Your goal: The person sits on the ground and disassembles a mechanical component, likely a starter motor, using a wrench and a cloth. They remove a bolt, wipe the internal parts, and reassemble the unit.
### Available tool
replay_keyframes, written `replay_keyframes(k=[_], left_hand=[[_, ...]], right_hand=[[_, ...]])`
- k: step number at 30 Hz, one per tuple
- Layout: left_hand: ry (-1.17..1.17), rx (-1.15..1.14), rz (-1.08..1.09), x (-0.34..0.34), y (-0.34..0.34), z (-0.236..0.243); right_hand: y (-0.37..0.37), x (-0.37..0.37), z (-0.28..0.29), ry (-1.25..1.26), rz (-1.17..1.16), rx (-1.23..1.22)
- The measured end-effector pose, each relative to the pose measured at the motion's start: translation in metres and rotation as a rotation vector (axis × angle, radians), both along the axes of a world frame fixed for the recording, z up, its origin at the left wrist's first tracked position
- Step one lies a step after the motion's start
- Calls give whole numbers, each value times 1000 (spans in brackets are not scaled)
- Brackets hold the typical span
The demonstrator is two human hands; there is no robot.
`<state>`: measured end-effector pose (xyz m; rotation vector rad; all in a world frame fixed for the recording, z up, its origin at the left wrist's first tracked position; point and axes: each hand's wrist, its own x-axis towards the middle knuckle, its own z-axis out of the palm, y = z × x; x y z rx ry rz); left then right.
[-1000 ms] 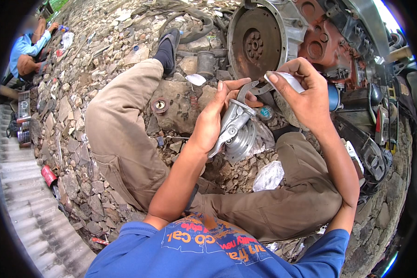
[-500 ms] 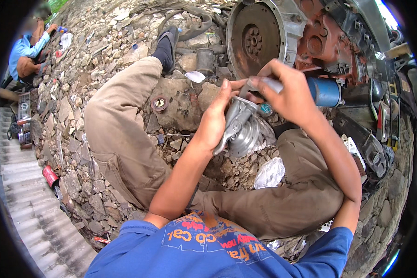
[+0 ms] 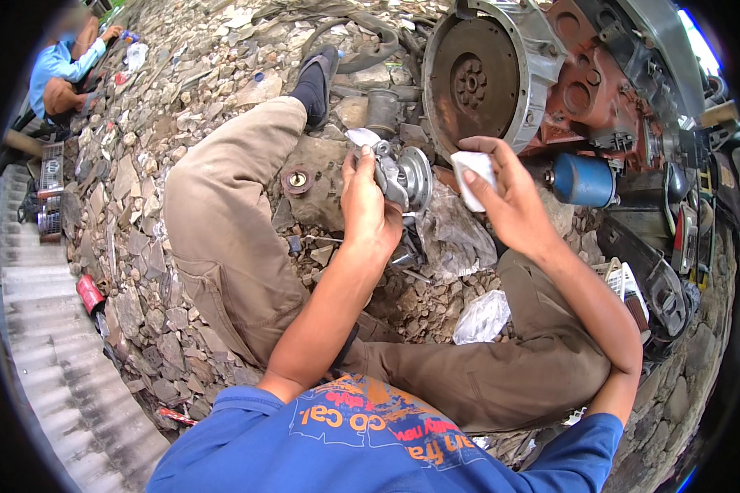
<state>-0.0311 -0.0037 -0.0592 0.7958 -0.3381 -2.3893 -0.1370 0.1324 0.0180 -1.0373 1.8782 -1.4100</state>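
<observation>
My left hand (image 3: 368, 215) is closed round a silver metal housing (image 3: 413, 179) with a round flange and an arm, raised between my legs. To its right, my right hand (image 3: 514, 197) grips a folded white pad (image 3: 475, 162), apart from the housing, thumb across its face. A crumpled greyish plastic sheet (image 3: 456, 238) lies below and between my hands. A small rusty round part with a brass centre (image 3: 298, 181) rests on a flat stone (image 3: 321, 205) left of my left hand. A clear plastic bag (image 3: 479, 319) lies by my right leg.
An engine with a flywheel (image 3: 471, 86) stands ahead, a blue cylinder (image 3: 584, 179) beside it. Black hoses (image 3: 362, 57) lie on the rubble. Corrugated sheet (image 3: 41, 312) and a red can (image 3: 89, 290) are at left. A person in light blue (image 3: 62, 78) crouches at upper left.
The housing has turned in my left hand and moved up. My right hand, earlier at the housing's upper end with the white pad, has drawn away to the right and down.
</observation>
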Motion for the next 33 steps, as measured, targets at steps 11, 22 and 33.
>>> replay_keyframes(k=[11,22,33], left_hand=[[21,-170,118,2,12,20],[117,-81,130,12,-1,25],[189,68,136,17,-11,29]], right_hand=[[-7,18,-12,87,43,165],[-12,33,11,435,152,11],[-15,32,12,593,191,-49]])
